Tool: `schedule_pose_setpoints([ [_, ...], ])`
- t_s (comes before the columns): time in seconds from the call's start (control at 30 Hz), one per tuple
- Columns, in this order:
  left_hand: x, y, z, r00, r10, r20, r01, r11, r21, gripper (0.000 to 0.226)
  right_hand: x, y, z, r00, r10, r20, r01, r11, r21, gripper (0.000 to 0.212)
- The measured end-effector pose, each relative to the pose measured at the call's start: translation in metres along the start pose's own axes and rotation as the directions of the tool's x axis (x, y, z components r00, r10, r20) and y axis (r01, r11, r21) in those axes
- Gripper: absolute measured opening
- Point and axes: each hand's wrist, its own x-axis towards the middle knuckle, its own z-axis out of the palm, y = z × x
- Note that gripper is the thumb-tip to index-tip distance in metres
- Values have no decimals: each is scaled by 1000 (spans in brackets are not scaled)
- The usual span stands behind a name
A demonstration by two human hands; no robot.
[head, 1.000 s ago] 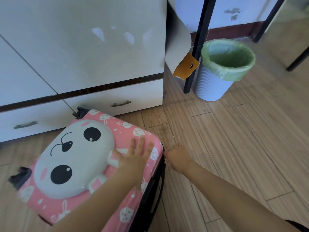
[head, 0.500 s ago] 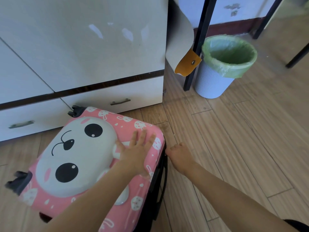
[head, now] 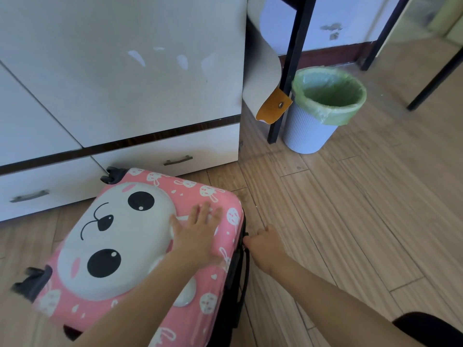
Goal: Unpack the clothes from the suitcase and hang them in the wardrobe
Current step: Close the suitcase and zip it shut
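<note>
Right hand (head: 265, 246) has slid a bit down the black side of the pink bunny suitcase (head: 120, 234) on the floor (head: 350, 221) by the wardrobe (head: 125, 83), curled up, I cannot tell on what, while left hand (head: 198, 236) lies flat on top.

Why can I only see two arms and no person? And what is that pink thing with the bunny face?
The camera sits on the person's head and looks down, so you see just their arms. There is no robot. The pink thing is a suitcase lying on the wooden floor in front of a white wardrobe. The left hand rests flat on its lid. The right hand is curled at the suitcase's dark side edge; whether it pinches the zip there is too small to tell. A bin with a green bag stands farther back. No clothes show.
</note>
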Motion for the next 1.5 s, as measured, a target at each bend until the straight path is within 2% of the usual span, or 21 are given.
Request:
schedule_pose_setpoints([
  [0.07,-3,-5,1,1000,17,-2,-17,1000,-21,114,6,7,-7,998,28,-49,-28,1000,8,34],
  [0.2,-11,-5,-9,994,58,89,-56,998,-22,123,24,23,-15,992,74,-103,-77,997,-30,43],
  [0.33,-19,6,-17,975,131,177,-154,981,121,134,37,34,-23,990,136,24,-134,988,-74,19],
  [0.4,-20,9,-11,975,137,177,-170,968,187,135,37,37,-18,991,85,99,-76,993,-92,24],
  [0.47,-20,12,-7,979,141,148,-171,961,217,132,34,42,-14,985,72,154,-62,995,-73,31],
  [0.57,-22,13,-10,984,132,123,-155,968,199,118,30,38,-16,993,89,72,-84,994,-75,21],
  [0.6,-22,13,-11,986,125,111,-145,971,189,111,29,37,-14,990,88,107,-82,995,-54,30],
  [0.67,-23,14,-12,989,120,90,-134,975,179,97,25,41,0,994,86,61,-85,996,-10,46],
  [0.77,-25,16,-11,989,114,91,-126,982,143,81,17,38,6,997,78,7,-78,997,-3,47],
  [0.83,-25,17,-12,988,116,97,-128,984,127,78,14,38,10,997,78,-23,-78,997,28,45],
  [1.17,-28,16,-12,993,101,68,-108,988,108,69,-27,22,17,999,37,24,-39,994,103,45],
  [1.37,-30,17,-12,992,125,-1,-121,966,230,66,-54,3,15,998,44,39,-49,989,136,40],
  [1.5,-33,18,-11,992,125,-12,-118,965,235,66,-64,-7,20,996,71,54,-78,989,129,40],
])
